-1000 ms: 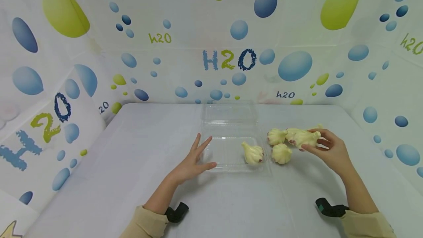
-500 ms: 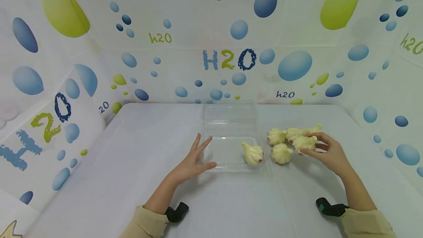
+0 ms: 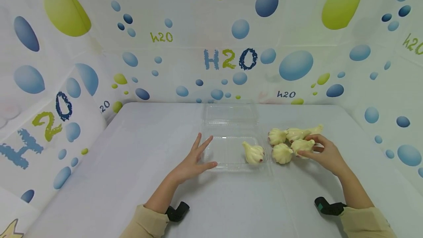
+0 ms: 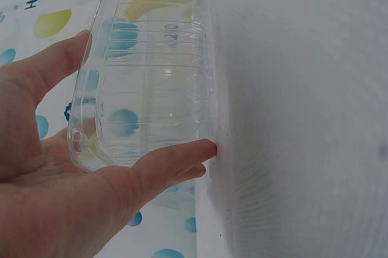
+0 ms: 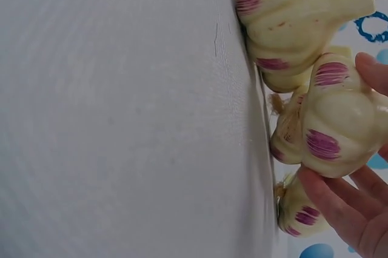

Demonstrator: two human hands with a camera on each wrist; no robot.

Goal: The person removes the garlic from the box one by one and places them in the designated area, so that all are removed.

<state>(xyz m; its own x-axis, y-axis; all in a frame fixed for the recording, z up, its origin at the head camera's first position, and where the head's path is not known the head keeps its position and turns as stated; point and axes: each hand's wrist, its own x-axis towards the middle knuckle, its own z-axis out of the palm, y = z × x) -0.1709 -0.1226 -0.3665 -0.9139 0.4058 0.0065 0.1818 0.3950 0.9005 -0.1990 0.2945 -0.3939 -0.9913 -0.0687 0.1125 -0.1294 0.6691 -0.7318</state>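
A garlic bulb (image 3: 301,147) is pinched between the thumb and fingers of my right hand (image 3: 325,153). In the right wrist view the held garlic bulb (image 5: 339,119), cream with purple streaks, stands in front of the other bulbs. My left hand (image 3: 188,162) is spread at the left end of a clear plastic clamshell box (image 3: 224,151). In the left wrist view its straight fingers (image 4: 176,158) lie along the box walls. One garlic bulb (image 3: 253,153) lies inside the box, at its right end.
Just right of the box, more garlic bulbs (image 3: 281,153) sit close together on the white table (image 3: 148,146). The box's transparent lid (image 3: 229,113) is folded back toward the patterned backdrop (image 3: 185,10).
My right hand has brought its garlic bulb slightly left and down, in front of the rear bulbs and beside the front one. The left hand has stayed at the box.
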